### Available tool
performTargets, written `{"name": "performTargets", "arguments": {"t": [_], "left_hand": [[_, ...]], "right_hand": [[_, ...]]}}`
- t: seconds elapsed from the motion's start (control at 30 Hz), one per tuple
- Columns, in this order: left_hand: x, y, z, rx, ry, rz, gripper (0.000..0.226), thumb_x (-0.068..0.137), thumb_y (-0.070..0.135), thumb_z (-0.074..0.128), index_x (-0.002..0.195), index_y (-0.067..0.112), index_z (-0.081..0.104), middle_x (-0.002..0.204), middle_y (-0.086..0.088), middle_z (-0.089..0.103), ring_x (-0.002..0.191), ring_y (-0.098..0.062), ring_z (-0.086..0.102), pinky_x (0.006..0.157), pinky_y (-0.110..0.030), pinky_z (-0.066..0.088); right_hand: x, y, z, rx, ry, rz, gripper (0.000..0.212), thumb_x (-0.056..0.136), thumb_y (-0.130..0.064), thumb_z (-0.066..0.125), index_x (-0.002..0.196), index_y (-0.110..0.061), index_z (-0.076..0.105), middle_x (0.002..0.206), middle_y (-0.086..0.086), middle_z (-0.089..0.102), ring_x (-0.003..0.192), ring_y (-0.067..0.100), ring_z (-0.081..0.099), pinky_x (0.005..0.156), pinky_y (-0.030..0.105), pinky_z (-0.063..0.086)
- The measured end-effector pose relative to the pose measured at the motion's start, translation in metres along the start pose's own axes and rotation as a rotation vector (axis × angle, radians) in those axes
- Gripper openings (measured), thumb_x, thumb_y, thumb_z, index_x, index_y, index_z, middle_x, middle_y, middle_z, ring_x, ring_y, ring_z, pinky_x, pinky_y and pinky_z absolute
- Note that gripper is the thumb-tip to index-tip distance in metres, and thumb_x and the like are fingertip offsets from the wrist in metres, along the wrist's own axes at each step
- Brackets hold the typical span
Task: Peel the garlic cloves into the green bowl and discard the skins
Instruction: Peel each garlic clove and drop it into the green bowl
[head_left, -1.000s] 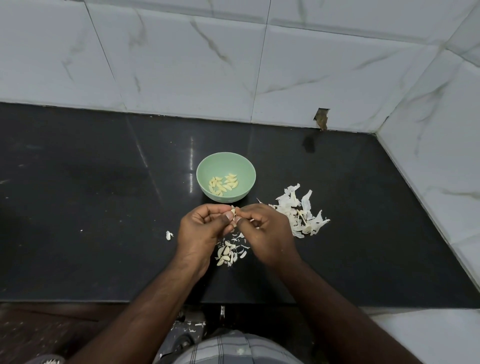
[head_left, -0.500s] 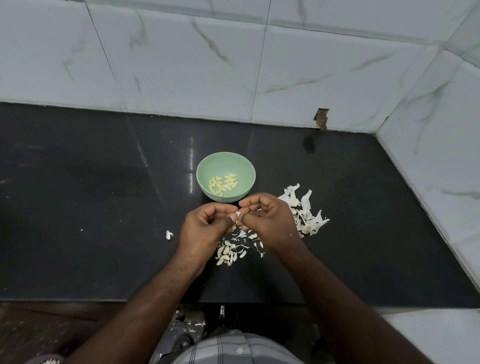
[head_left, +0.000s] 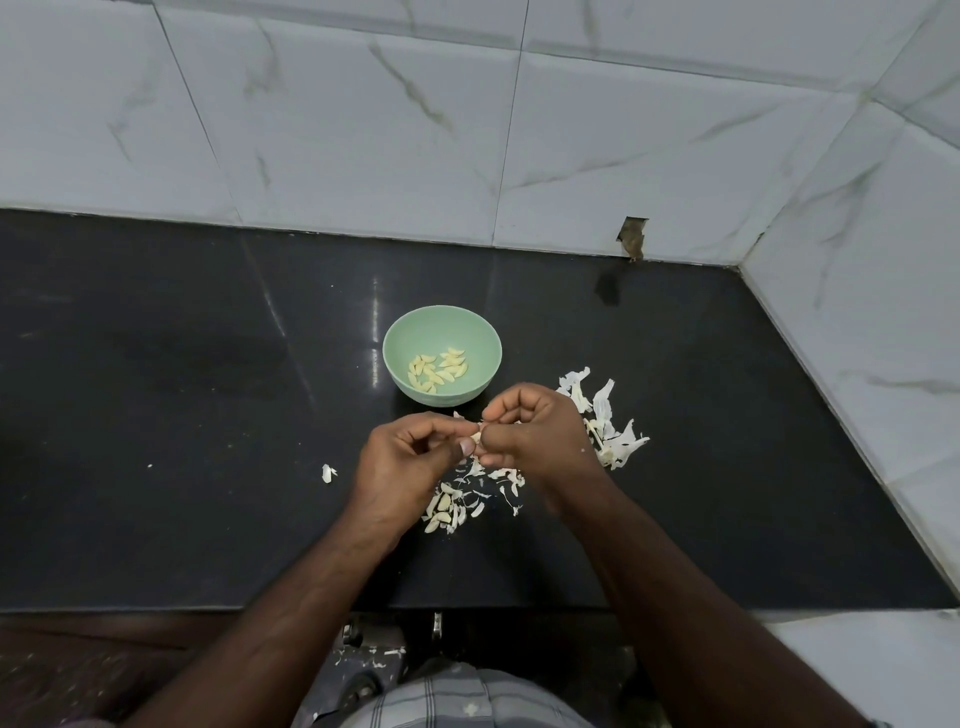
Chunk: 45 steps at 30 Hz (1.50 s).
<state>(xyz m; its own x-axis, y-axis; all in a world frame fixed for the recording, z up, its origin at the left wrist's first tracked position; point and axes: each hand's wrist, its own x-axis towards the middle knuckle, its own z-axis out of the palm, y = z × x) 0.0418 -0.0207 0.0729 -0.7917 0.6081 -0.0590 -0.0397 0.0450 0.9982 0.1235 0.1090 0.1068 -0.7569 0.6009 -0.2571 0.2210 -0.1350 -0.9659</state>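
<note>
A green bowl (head_left: 405, 338) sits on the black counter and holds several peeled garlic cloves (head_left: 437, 369). Just in front of it, my left hand (head_left: 408, 465) and my right hand (head_left: 535, 434) meet fingertip to fingertip and both pinch one small garlic clove (head_left: 476, 435), mostly hidden by the fingers. Under my hands lies a small heap of unpeeled cloves (head_left: 445, 506) mixed with bits of skin. A larger pile of white garlic skins (head_left: 608, 423) lies right of my right hand.
The black counter (head_left: 182, 415) ends at white marble-tile walls at the back and on the right. A single skin scrap (head_left: 327, 473) lies left of my left hand. More scraps lie on the floor below the counter's front edge.
My right hand has risen slightly and shifted right while working the clove. My left hand has stayed nearly in place. The bowl and piles have not moved.
</note>
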Motion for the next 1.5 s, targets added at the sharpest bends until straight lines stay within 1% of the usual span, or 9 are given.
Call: {"name": "performTargets", "arguments": {"t": [0.1, 0.27, 0.6, 0.8, 1.0, 1.17, 1.33, 1.43, 1.5], "left_hand": [[-0.001, 0.001, -0.001, -0.072, -0.017, -0.029, 0.017, 0.081, -0.003, 0.076, 0.092, 0.010, 0.078, 0.084, -0.008, 0.077, 0.078, -0.015, 0.072, 0.074, -0.027, 0.058], [-0.001, 0.004, -0.001, -0.153, 0.001, -0.046, 0.016, 0.082, -0.005, 0.075, 0.091, 0.007, 0.077, 0.080, -0.011, 0.076, 0.071, -0.014, 0.070, 0.066, -0.021, 0.055], [0.000, 0.004, -0.002, -0.368, -0.021, -0.167, 0.014, 0.080, -0.005, 0.073, 0.087, 0.006, 0.077, 0.080, -0.014, 0.073, 0.070, -0.016, 0.067, 0.062, -0.018, 0.055], [0.000, 0.004, 0.001, -0.396, 0.024, -0.182, 0.014, 0.080, -0.006, 0.073, 0.088, 0.005, 0.076, 0.076, -0.012, 0.071, 0.070, -0.017, 0.068, 0.062, -0.019, 0.056], [0.003, 0.006, 0.001, -0.469, 0.072, -0.221, 0.015, 0.085, -0.007, 0.068, 0.095, 0.004, 0.072, 0.078, -0.007, 0.070, 0.069, -0.012, 0.065, 0.060, -0.018, 0.054], [0.005, 0.008, -0.003, -0.522, 0.038, -0.288, 0.015, 0.089, -0.005, 0.065, 0.099, 0.005, 0.071, 0.085, -0.009, 0.072, 0.075, -0.016, 0.070, 0.062, -0.020, 0.056], [0.005, 0.006, 0.000, -0.489, -0.035, -0.299, 0.017, 0.089, -0.005, 0.065, 0.104, 0.002, 0.069, 0.082, -0.013, 0.070, 0.069, -0.014, 0.066, 0.059, -0.018, 0.054], [0.005, 0.007, -0.002, -0.439, -0.054, -0.291, 0.015, 0.089, -0.003, 0.067, 0.104, -0.001, 0.069, 0.079, -0.014, 0.069, 0.065, -0.014, 0.062, 0.058, -0.018, 0.052], [0.003, 0.007, -0.003, -0.402, -0.071, -0.260, 0.017, 0.086, -0.002, 0.070, 0.103, 0.000, 0.071, 0.079, -0.014, 0.068, 0.065, -0.014, 0.059, 0.059, -0.019, 0.050]], "right_hand": [[0.000, 0.001, -0.001, 0.018, -0.018, -0.001, 0.023, 0.068, 0.013, 0.072, 0.081, -0.003, 0.062, 0.070, 0.012, 0.059, 0.056, 0.020, 0.062, 0.060, 0.031, 0.059], [0.000, 0.000, -0.005, 0.098, -0.095, 0.001, 0.021, 0.080, 0.016, 0.066, 0.093, -0.001, 0.064, 0.084, 0.016, 0.064, 0.070, 0.024, 0.067, 0.066, 0.030, 0.062], [0.002, 0.006, -0.009, 0.216, -0.174, -0.029, 0.025, 0.079, 0.018, 0.067, 0.095, 0.000, 0.064, 0.081, 0.013, 0.070, 0.070, 0.021, 0.069, 0.067, 0.030, 0.061], [0.002, 0.008, -0.003, 0.020, -0.086, -0.068, 0.023, 0.082, 0.016, 0.062, 0.096, -0.003, 0.064, 0.077, 0.014, 0.068, 0.065, 0.019, 0.064, 0.064, 0.029, 0.056], [0.003, 0.020, -0.009, -0.254, -0.064, -0.123, 0.020, 0.078, 0.001, 0.067, 0.085, -0.017, 0.070, 0.078, 0.014, 0.071, 0.065, 0.019, 0.061, 0.074, 0.050, 0.057], [0.005, 0.020, -0.022, -0.626, 0.014, -0.262, 0.007, 0.091, -0.022, 0.071, 0.091, -0.022, 0.077, 0.081, -0.010, 0.070, 0.079, 0.000, 0.063, 0.082, 0.031, 0.053], [0.002, 0.012, -0.011, -0.359, -0.017, -0.306, 0.021, 0.084, -0.011, 0.077, 0.104, -0.019, 0.076, 0.088, -0.010, 0.073, 0.084, 0.002, 0.068, 0.079, 0.019, 0.054], [0.004, 0.012, -0.006, -0.355, -0.043, -0.286, 0.013, 0.086, -0.012, 0.075, 0.099, -0.016, 0.077, 0.083, -0.006, 0.076, 0.080, 0.008, 0.072, 0.078, 0.025, 0.058], [0.005, 0.012, -0.005, -0.334, -0.023, -0.287, 0.007, 0.086, -0.012, 0.075, 0.092, -0.014, 0.077, 0.078, -0.005, 0.075, 0.075, 0.008, 0.072, 0.071, 0.022, 0.055]]}}
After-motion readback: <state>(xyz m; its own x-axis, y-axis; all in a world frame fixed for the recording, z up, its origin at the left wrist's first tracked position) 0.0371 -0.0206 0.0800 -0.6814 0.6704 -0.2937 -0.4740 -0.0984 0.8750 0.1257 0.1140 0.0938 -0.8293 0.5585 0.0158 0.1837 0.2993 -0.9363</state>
